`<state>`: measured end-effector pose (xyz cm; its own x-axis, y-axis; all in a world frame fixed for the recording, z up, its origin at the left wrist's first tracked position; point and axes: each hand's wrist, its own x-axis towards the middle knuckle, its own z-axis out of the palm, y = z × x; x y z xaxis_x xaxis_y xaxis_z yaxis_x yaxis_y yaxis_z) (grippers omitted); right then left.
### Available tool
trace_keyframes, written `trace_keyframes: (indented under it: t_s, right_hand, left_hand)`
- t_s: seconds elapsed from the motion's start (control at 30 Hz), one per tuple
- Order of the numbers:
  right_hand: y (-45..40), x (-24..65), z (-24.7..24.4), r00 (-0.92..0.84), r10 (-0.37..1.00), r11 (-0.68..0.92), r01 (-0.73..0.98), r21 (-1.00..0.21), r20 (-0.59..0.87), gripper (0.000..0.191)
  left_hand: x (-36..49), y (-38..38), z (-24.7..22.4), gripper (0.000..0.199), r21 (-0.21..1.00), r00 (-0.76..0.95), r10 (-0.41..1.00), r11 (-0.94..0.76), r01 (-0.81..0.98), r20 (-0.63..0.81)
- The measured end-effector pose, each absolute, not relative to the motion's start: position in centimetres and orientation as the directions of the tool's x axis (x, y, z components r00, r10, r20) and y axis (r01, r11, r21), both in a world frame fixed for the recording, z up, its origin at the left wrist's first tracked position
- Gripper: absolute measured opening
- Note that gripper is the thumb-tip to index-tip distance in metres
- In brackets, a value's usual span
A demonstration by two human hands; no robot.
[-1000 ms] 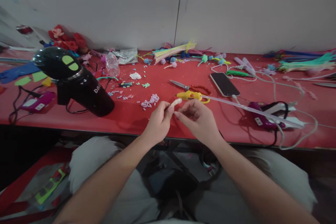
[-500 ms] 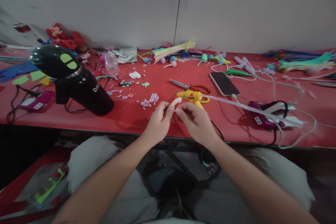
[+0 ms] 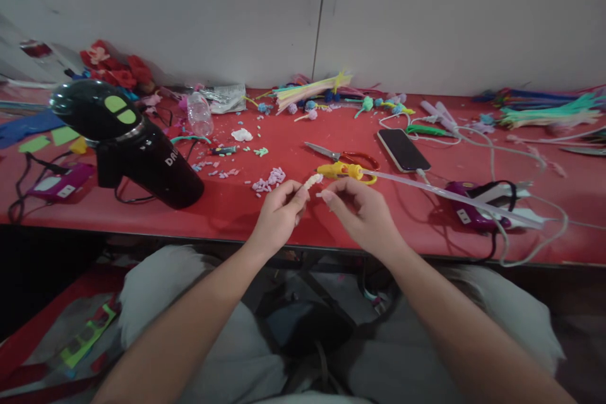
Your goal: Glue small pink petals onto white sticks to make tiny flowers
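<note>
My left hand point(image 3: 283, 209) pinches a short cream-coloured piece point(image 3: 310, 182), lumpy along its length, with a pale lilac tip pointing up and right. Between the thumb and forefinger of my right hand point(image 3: 358, 209) is a small whitish bit point(image 3: 320, 194), too tiny to name. A narrow gap separates the two hands over the table's front edge. Just beyond them lies a yellow hot glue gun point(image 3: 338, 170) with a long clear glue stick point(image 3: 449, 194) sticking out of its back. Scissors point(image 3: 326, 151) with orange-red handles lie partly behind the gun. Left of my hands is a pile of small lilac pieces point(image 3: 271, 179).
A black tumbler-like device point(image 3: 156, 158) stands on the left of the red table point(image 3: 227, 214). Rightward are a phone point(image 3: 404, 150) on a cable and a purple power strip point(image 3: 473, 208). Pipe cleaners point(image 3: 312, 89) line the back, near a clear plastic bottle point(image 3: 199, 115).
My hands have drawn apart: the right has moved slightly right, the left slightly left and down. The small whitish bit now shows in my right fingertips.
</note>
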<state>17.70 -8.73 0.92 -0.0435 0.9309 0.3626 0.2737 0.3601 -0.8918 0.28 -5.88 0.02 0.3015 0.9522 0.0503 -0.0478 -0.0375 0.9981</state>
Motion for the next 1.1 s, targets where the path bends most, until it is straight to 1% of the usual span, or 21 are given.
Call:
trace_keyframes:
  t_s: [0.1, 0.2, 0.47, 0.6, 0.83, 1.1]
  right_hand:
    - [-8.6, 18.6, 1.4, 0.009, 0.920, 0.374, 0.285, -0.883, 0.392, 0.021]
    - [-8.4, 18.9, 1.5, 0.032, 0.923, 0.358, 0.286, -0.889, 0.382, 0.023]
    - [-8.1, 18.5, 0.8, -0.010, 0.936, 0.343, 0.237, -0.909, 0.351, 0.021]
    - [-8.0, 18.6, 0.9, -0.027, 0.930, 0.360, 0.271, -0.893, 0.367, 0.022]
    - [-8.1, 18.2, 1.0, -0.044, 0.922, 0.379, 0.301, -0.875, 0.384, 0.023]
    - [-8.0, 18.4, 0.7, -0.009, 0.927, 0.358, 0.319, -0.877, 0.375, 0.022]
  left_hand:
    - [-0.1, -5.8, 0.3, 0.027, 0.998, 0.281, 0.957, -0.069, 0.000, 0.067]
    - [-0.2, -5.9, 0.4, 0.025, 0.994, 0.277, 0.957, -0.100, 0.041, 0.085]
    - [-0.1, -6.1, 0.8, 0.024, 0.994, 0.298, 0.951, -0.096, 0.046, 0.078]
    - [-0.2, -6.0, 0.9, 0.025, 0.994, 0.296, 0.951, -0.103, 0.044, 0.085]
    - [-0.4, -6.2, 0.9, 0.026, 0.983, 0.304, 0.946, -0.152, 0.099, 0.115]
    - [-0.5, -6.3, 1.3, 0.027, 0.978, 0.317, 0.940, -0.169, 0.121, 0.123]
